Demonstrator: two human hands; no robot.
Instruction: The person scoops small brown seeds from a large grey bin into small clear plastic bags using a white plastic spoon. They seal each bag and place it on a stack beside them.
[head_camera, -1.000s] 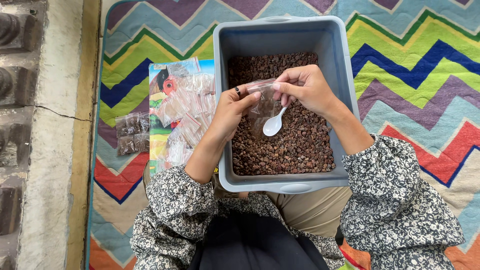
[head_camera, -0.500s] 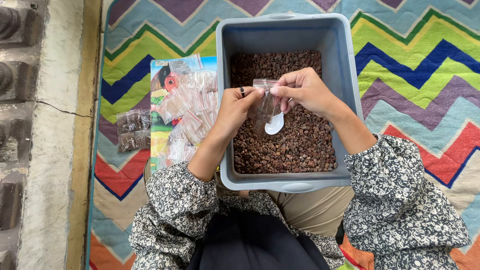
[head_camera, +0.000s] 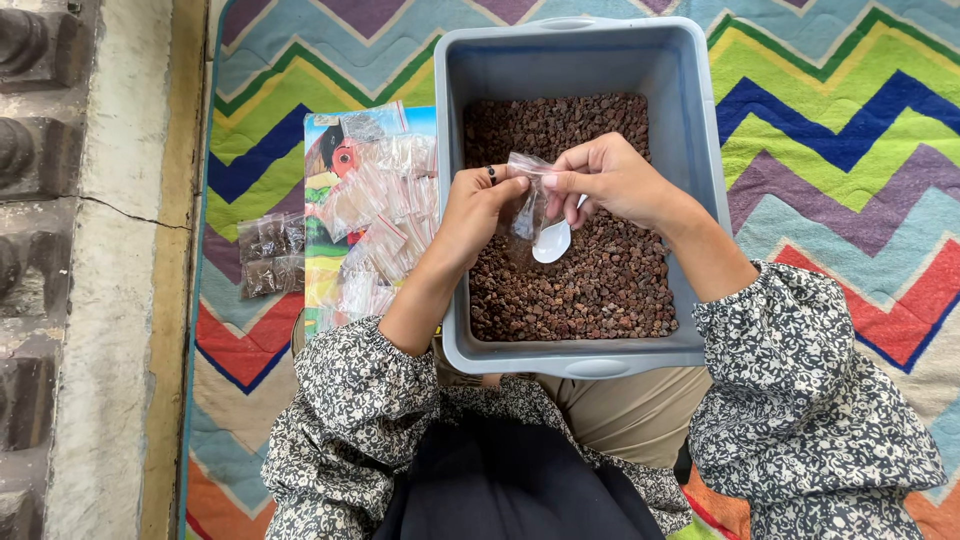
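Observation:
A grey plastic bin (head_camera: 700, 120) rests against my lap, filled with small brown granules (head_camera: 600, 290). Above them my left hand (head_camera: 478, 205) and my right hand (head_camera: 610, 180) both pinch the top of a small clear plastic bag (head_camera: 527, 195). My right hand also holds a white plastic spoon (head_camera: 552, 241), whose bowl hangs just below the bag. A dark ring sits on a finger of my left hand.
Left of the bin, several empty clear bags (head_camera: 385, 215) lie piled on a colourful picture sheet (head_camera: 325, 250). Further left, filled bags of brown granules (head_camera: 270, 255) rest on the zigzag-patterned mat (head_camera: 830, 130). A grey stone ledge (head_camera: 90, 270) runs along the left edge.
Both hands have stayed over the granules with the bag between them. The bag's top has been drawn closer between the fingertips, and the spoon has tilted slightly.

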